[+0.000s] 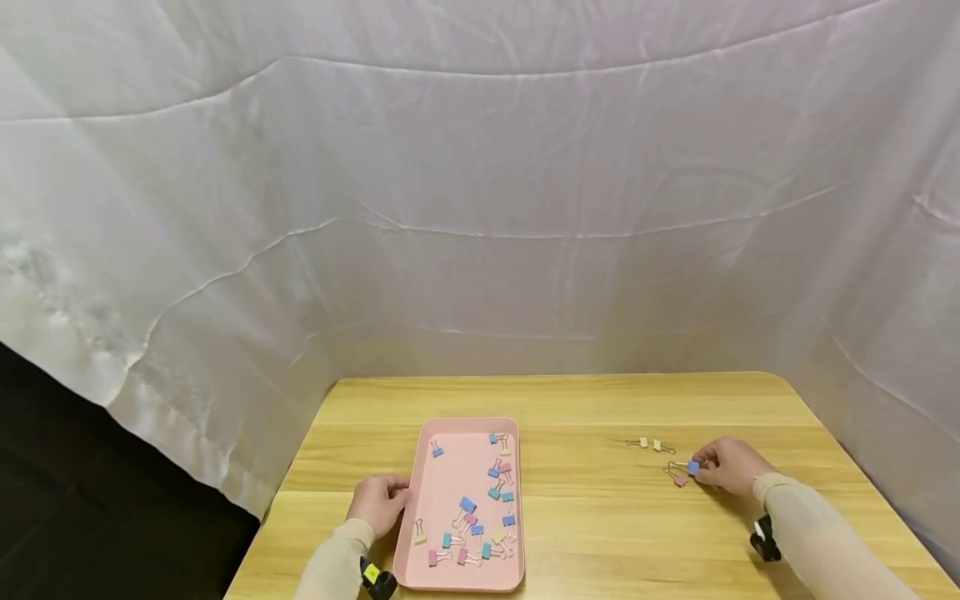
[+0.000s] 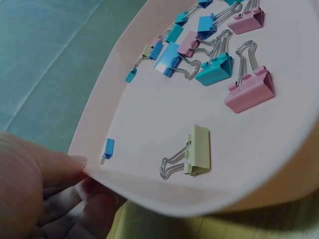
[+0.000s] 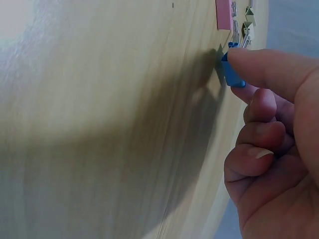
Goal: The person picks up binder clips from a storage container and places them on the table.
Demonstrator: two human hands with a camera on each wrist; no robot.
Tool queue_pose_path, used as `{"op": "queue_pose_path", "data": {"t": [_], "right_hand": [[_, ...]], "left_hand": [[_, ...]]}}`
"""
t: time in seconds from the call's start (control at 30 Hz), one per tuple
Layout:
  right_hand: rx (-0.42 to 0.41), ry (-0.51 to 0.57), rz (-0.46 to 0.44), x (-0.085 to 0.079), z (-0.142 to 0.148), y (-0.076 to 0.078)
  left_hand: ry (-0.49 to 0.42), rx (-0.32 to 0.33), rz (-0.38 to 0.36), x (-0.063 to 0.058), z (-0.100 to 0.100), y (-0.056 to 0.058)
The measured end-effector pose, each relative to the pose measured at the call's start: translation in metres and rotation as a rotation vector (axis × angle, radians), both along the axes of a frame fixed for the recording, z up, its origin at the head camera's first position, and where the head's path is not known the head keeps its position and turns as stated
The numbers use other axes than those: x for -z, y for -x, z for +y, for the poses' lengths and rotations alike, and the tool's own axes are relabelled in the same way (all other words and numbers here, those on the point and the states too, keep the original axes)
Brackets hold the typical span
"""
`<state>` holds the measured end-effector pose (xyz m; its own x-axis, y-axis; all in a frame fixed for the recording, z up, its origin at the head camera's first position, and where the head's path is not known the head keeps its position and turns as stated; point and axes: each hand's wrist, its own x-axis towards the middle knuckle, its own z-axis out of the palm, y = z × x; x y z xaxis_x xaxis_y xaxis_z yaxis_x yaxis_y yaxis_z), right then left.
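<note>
My left hand (image 1: 378, 504) grips the left rim of a pink tray (image 1: 450, 462), thumb over the edge and fingers beneath it in the left wrist view. Several blue, teal, pink and yellow binder clips lie in the tray, among them a yellow clip (image 2: 199, 150) and a small blue clip (image 2: 109, 148) near the held rim. Over at the right, my right hand (image 1: 733, 467) pinches a blue binder clip (image 3: 232, 73) between thumb and index finger, just above the table. Beside it lies a pink binder clip (image 1: 680, 481), with two pale yellow binder clips (image 1: 642, 442) farther back.
Both hands work over a wooden table (image 1: 592, 517) with rounded far corners. Pale fabric curtains (image 1: 525, 283) close in the back and sides. A dark area (image 1: 97, 483) shows past the left curtain's lower edge.
</note>
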<state>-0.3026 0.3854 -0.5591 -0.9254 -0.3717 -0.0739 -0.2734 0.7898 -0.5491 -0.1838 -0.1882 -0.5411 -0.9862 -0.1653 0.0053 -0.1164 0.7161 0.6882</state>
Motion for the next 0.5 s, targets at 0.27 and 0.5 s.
{"op": "queue_pose_path", "data": {"t": [0.27,0.5], "right_hand": [[0.034,0.018,-0.027,-0.0023,0.0005,-0.0018],[0.047,0.014,-0.024,-0.0054,0.0003,-0.0005]], "left_hand": [[0.012,-0.005,0.007,0.0014,0.0000,0.0002],[0.005,0.003,-0.003,0.0021,-0.0017,0.0016]]}}
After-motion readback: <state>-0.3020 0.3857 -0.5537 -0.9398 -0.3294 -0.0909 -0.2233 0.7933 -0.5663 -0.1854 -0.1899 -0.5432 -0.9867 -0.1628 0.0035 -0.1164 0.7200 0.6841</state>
